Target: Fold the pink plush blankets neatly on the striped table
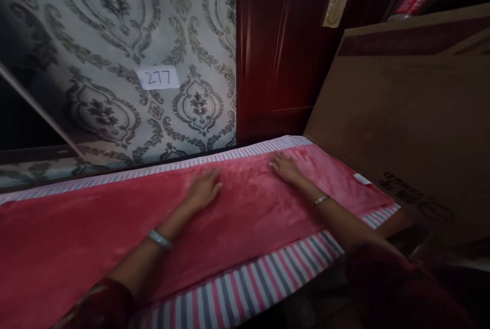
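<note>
A long pink-red plush blanket [245, 211] lies spread flat over a striped cloth [245, 288] in white, pink and grey, which shows along both long edges. My left hand [202, 188] rests palm down on the blanket near its middle, fingers stretched. Farther right, my right hand [285, 166] lies on the plush close to the far edge, its fingers also out. Neither hand grips anything. Light ruffles mark the pile between and around the hands. At the right end of the blanket is a small white tag [362, 179].
A large cardboard sheet or box [401, 114] stands against the right end. Behind the surface are a patterned wall [191, 38] with a paper label [160, 77] reading 277 and a dark red wood panel [275, 53]. A dark glossy panel [30, 109] stands at the left.
</note>
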`<act>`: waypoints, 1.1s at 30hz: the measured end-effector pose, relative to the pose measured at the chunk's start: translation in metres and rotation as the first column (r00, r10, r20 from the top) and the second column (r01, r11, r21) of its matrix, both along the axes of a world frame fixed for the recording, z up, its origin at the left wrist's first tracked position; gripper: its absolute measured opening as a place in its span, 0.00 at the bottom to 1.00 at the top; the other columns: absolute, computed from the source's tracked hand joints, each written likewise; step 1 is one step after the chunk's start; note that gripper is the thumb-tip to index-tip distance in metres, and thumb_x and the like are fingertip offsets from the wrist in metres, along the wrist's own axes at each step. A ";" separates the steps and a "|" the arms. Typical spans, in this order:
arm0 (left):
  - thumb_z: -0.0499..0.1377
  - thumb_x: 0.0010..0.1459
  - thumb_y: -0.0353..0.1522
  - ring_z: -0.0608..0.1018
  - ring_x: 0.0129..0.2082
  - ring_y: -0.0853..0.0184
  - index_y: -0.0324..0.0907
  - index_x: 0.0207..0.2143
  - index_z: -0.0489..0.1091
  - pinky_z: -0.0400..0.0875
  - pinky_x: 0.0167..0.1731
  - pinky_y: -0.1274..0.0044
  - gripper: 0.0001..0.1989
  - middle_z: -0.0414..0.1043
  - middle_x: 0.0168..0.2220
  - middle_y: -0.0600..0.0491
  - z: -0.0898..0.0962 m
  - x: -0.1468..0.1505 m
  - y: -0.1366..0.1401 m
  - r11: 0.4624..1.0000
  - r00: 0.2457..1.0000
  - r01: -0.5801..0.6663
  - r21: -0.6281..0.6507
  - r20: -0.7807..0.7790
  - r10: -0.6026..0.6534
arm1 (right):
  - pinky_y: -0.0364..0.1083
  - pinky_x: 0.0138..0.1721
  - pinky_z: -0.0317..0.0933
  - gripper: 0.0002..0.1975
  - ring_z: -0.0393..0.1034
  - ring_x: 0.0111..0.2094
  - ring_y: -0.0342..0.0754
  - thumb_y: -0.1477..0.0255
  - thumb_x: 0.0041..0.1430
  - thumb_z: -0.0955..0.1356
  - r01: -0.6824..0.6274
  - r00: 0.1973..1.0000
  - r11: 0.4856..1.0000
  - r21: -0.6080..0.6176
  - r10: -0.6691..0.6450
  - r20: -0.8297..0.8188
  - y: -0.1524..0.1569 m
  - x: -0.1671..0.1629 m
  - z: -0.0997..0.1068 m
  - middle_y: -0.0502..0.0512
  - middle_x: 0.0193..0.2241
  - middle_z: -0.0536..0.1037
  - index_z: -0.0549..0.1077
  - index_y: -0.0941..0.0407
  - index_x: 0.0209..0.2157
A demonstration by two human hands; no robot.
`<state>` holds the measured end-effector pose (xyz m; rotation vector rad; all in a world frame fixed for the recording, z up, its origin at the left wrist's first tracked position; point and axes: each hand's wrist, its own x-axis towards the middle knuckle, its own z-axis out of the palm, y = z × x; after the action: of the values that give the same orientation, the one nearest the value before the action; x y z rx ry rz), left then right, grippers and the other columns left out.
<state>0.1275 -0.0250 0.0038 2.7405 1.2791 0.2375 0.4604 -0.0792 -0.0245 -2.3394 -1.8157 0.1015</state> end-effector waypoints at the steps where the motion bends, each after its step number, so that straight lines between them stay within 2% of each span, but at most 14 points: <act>1: 0.46 0.68 0.38 0.57 0.69 0.52 0.40 0.67 0.58 0.45 0.67 0.54 0.28 0.57 0.69 0.41 0.004 -0.022 0.004 0.996 0.996 -0.089 0.015 -0.012 0.089 | 0.61 0.68 0.41 0.29 0.40 0.72 0.57 0.59 0.72 0.55 -0.072 0.997 0.997 0.003 0.072 -0.007 0.001 -0.022 0.000 0.57 0.72 0.49 0.55 0.51 0.70; 3: 0.45 0.68 0.39 0.58 0.69 0.50 0.40 0.68 0.57 0.45 0.66 0.52 0.29 0.57 0.69 0.40 0.008 -0.063 0.010 0.969 0.967 -0.248 0.020 -0.051 0.248 | 0.60 0.68 0.41 0.29 0.39 0.72 0.57 0.58 0.71 0.56 -0.252 0.966 0.967 0.028 0.253 -0.046 0.004 -0.069 -0.001 0.57 0.72 0.49 0.55 0.51 0.70; 6: 0.44 0.69 0.43 0.57 0.69 0.49 0.41 0.69 0.55 0.45 0.65 0.50 0.30 0.56 0.69 0.39 0.003 -0.109 0.011 0.909 0.905 -0.413 0.048 -0.094 0.416 | 0.63 0.68 0.39 0.30 0.38 0.72 0.58 0.57 0.71 0.56 -0.408 0.909 0.912 0.037 0.409 -0.085 0.011 -0.133 -0.002 0.56 0.72 0.47 0.53 0.49 0.71; 9: 0.44 0.68 0.43 0.54 0.70 0.47 0.41 0.69 0.55 0.47 0.64 0.49 0.31 0.52 0.70 0.38 -0.013 -0.132 0.007 0.882 0.870 -0.463 0.087 -0.145 0.471 | 0.64 0.68 0.37 0.31 0.37 0.72 0.58 0.55 0.71 0.56 -0.463 0.881 0.886 0.026 0.463 -0.097 0.018 -0.174 -0.005 0.56 0.72 0.47 0.52 0.49 0.71; 12: 0.43 0.68 0.43 0.53 0.71 0.47 0.41 0.69 0.55 0.49 0.64 0.50 0.31 0.51 0.71 0.38 -0.028 -0.140 0.006 0.879 0.861 -0.465 0.111 -0.175 0.478 | 0.65 0.68 0.35 0.31 0.38 0.72 0.58 0.53 0.70 0.56 -0.470 0.877 0.883 0.008 0.468 -0.105 0.025 -0.181 -0.010 0.55 0.72 0.48 0.52 0.48 0.70; 14: 0.42 0.68 0.43 0.54 0.70 0.47 0.41 0.69 0.56 0.51 0.63 0.52 0.32 0.52 0.70 0.38 -0.033 -0.141 0.008 0.878 0.862 -0.460 0.131 -0.172 0.477 | 0.64 0.68 0.36 0.31 0.38 0.72 0.57 0.52 0.70 0.56 -0.442 0.893 0.897 -0.013 0.438 -0.100 0.028 -0.165 -0.011 0.53 0.72 0.48 0.53 0.46 0.70; 16: 0.42 0.68 0.43 0.55 0.70 0.46 0.40 0.69 0.55 0.53 0.62 0.52 0.32 0.53 0.70 0.38 -0.034 -0.142 0.012 0.884 0.870 -0.445 0.143 -0.163 0.465 | 0.63 0.69 0.36 0.30 0.38 0.72 0.55 0.52 0.70 0.56 -0.342 0.938 0.939 -0.047 0.338 -0.078 0.028 -0.132 -0.009 0.50 0.72 0.47 0.53 0.44 0.70; 18: 0.41 0.67 0.44 0.54 0.70 0.46 0.39 0.69 0.55 0.53 0.62 0.51 0.33 0.51 0.71 0.37 -0.034 -0.141 0.016 0.888 0.877 -0.439 0.135 -0.149 0.456 | 0.62 0.69 0.37 0.30 0.37 0.72 0.54 0.53 0.71 0.56 -0.189 0.981 0.979 -0.071 0.186 -0.048 0.022 -0.086 -0.006 0.50 0.72 0.46 0.53 0.44 0.70; 21: 0.39 0.67 0.45 0.52 0.70 0.45 0.38 0.69 0.55 0.51 0.62 0.50 0.34 0.49 0.71 0.37 -0.036 -0.141 0.023 0.886 0.879 -0.452 0.105 -0.120 0.462 | 0.65 0.68 0.36 0.29 0.36 0.72 0.57 0.56 0.72 0.54 0.025 1.000 0.997 -0.072 -0.027 -0.016 0.001 -0.012 -0.003 0.54 0.73 0.46 0.52 0.48 0.71; 24: 0.39 0.65 0.46 0.51 0.71 0.46 0.37 0.69 0.55 0.51 0.63 0.50 0.36 0.48 0.72 0.38 -0.042 -0.144 0.031 0.887 0.880 -0.455 0.077 -0.112 0.461 | 0.66 0.67 0.36 0.29 0.37 0.72 0.59 0.57 0.73 0.53 0.202 0.979 0.978 -0.050 -0.201 0.011 -0.024 0.048 -0.008 0.58 0.72 0.46 0.52 0.50 0.70; 26: 0.37 0.65 0.48 0.52 0.71 0.47 0.40 0.69 0.56 0.52 0.62 0.50 0.36 0.48 0.72 0.41 -0.047 -0.147 0.035 0.887 0.882 -0.455 0.084 -0.097 0.462 | 0.67 0.67 0.37 0.29 0.38 0.72 0.61 0.58 0.73 0.53 0.284 0.959 0.958 -0.034 -0.283 0.020 -0.035 0.074 -0.015 0.59 0.72 0.47 0.53 0.51 0.70; 30: 0.34 0.65 0.50 0.53 0.71 0.50 0.52 0.69 0.54 0.53 0.62 0.48 0.34 0.54 0.71 0.52 -0.054 -0.151 0.038 0.875 0.880 -0.468 0.122 -0.029 0.474 | 0.63 0.68 0.39 0.29 0.41 0.71 0.60 0.58 0.72 0.52 0.403 0.914 0.915 0.029 -0.404 0.051 -0.043 0.100 -0.028 0.55 0.72 0.50 0.55 0.50 0.70; 33: 0.35 0.65 0.47 0.53 0.71 0.51 0.50 0.68 0.55 0.54 0.62 0.50 0.34 0.55 0.70 0.50 -0.052 -0.151 0.036 0.879 0.882 -0.464 0.106 -0.039 0.470 | 0.64 0.67 0.41 0.29 0.42 0.71 0.60 0.58 0.72 0.52 0.427 0.903 0.904 0.005 -0.427 0.050 -0.041 0.105 -0.025 0.55 0.72 0.50 0.56 0.49 0.69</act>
<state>-0.0230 0.0112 -0.0477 2.4772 1.9871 0.2548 0.5650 -0.1201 -0.0497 -2.7024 -1.2745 -0.0120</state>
